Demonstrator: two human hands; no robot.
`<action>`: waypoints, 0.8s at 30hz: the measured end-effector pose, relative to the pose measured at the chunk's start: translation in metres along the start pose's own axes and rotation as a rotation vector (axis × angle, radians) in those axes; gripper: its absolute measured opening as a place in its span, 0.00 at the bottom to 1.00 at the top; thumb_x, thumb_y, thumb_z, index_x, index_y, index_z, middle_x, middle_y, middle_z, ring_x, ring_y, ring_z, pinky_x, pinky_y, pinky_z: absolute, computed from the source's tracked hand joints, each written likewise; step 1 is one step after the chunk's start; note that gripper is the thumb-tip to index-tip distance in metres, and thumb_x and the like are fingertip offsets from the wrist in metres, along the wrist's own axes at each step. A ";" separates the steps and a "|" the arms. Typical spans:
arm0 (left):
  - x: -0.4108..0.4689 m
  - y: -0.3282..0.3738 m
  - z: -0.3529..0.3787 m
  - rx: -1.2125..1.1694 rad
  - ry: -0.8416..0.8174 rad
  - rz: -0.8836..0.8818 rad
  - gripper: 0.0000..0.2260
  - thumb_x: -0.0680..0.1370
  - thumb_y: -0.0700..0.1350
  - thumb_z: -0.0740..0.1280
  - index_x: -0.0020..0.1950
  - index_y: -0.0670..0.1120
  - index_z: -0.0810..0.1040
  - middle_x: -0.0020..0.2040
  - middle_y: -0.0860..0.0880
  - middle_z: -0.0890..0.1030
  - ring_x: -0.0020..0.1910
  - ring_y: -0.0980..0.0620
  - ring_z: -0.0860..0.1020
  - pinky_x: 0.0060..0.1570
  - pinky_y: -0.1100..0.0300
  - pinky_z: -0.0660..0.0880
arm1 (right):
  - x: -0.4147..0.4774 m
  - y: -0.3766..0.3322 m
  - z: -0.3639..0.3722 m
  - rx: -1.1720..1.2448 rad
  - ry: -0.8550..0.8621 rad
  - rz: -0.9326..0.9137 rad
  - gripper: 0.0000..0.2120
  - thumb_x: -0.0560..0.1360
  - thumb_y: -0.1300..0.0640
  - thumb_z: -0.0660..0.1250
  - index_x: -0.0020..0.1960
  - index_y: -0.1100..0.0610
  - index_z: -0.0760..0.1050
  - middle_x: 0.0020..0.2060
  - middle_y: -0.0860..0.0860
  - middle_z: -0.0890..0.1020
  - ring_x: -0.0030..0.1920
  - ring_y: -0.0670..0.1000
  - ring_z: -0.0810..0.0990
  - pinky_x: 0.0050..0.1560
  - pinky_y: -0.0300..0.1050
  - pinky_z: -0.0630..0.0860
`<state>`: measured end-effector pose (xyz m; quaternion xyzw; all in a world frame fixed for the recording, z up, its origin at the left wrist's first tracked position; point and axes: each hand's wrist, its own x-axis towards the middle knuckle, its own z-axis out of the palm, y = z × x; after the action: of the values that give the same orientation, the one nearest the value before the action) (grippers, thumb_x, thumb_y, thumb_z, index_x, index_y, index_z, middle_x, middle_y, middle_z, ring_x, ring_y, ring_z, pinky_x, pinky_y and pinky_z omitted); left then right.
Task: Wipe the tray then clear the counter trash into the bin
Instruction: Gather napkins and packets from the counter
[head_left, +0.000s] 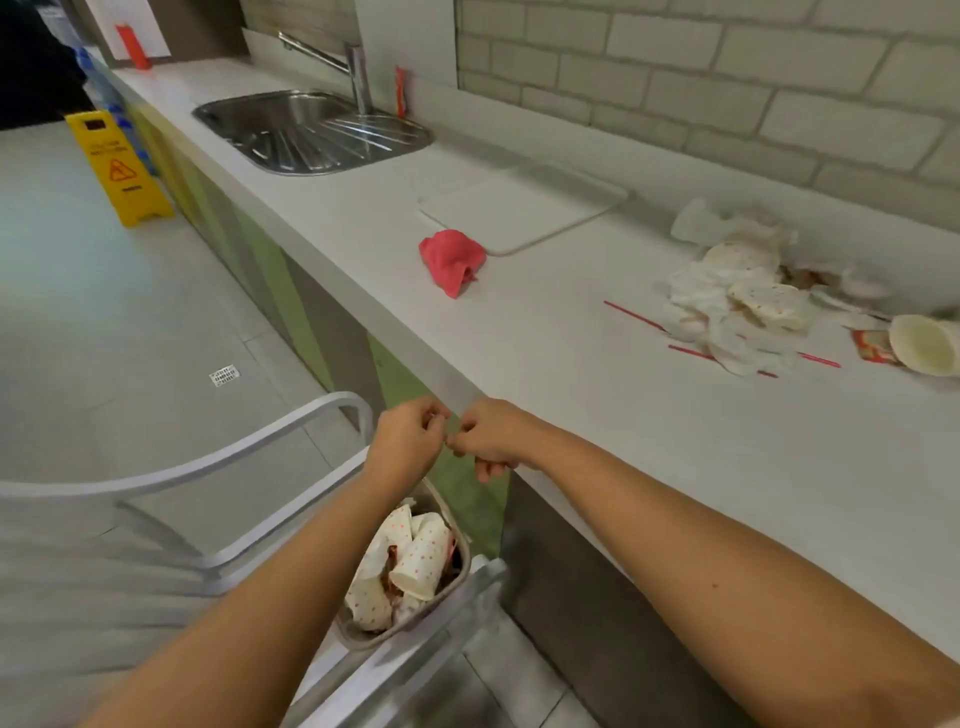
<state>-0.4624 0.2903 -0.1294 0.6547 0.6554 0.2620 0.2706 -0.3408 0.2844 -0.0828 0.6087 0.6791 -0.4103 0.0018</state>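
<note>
My left hand (405, 441) and my right hand (493, 436) meet fingertip to fingertip at the counter's front edge, right above the grey bin (466, 564). Both have curled fingers, and I see nothing held between them. The bin holds crumpled dotted paper cups and wrappers (415, 561). A white tray (524, 208) lies flat on the counter, with a crumpled red cloth (451, 260) at its near corner. Further right is a pile of paper trash (737, 296), thin red straws (634, 315) and a tipped paper cup (924, 345).
A steel sink (311, 130) with a faucet (358, 73) is set in the white counter (675, 467) at the far left. A yellow wet-floor sign (119, 166) stands on the floor. A grey chair (208, 467) is beside the bin.
</note>
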 end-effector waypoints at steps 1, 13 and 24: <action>0.001 0.016 0.004 -0.011 0.021 0.041 0.09 0.77 0.39 0.61 0.51 0.41 0.80 0.40 0.46 0.81 0.37 0.49 0.76 0.37 0.61 0.71 | -0.008 0.005 -0.009 -0.008 0.029 0.003 0.09 0.78 0.57 0.57 0.48 0.60 0.74 0.27 0.53 0.77 0.24 0.47 0.71 0.26 0.37 0.65; -0.011 0.177 0.119 -0.159 -0.127 0.353 0.10 0.78 0.42 0.61 0.59 0.45 0.74 0.46 0.49 0.75 0.42 0.52 0.74 0.42 0.63 0.68 | -0.099 0.157 -0.091 0.083 0.357 0.247 0.10 0.76 0.56 0.61 0.37 0.56 0.71 0.27 0.50 0.74 0.29 0.49 0.73 0.41 0.43 0.71; -0.045 0.299 0.245 -0.073 -0.364 0.537 0.12 0.78 0.40 0.62 0.61 0.45 0.73 0.58 0.46 0.72 0.45 0.55 0.71 0.46 0.67 0.65 | -0.177 0.325 -0.138 0.056 0.540 0.519 0.08 0.76 0.54 0.62 0.52 0.56 0.76 0.53 0.51 0.78 0.48 0.52 0.76 0.45 0.44 0.72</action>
<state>-0.0773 0.2446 -0.0963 0.8301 0.3904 0.2258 0.3279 0.0431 0.1900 -0.0826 0.8467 0.4666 -0.2392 -0.0901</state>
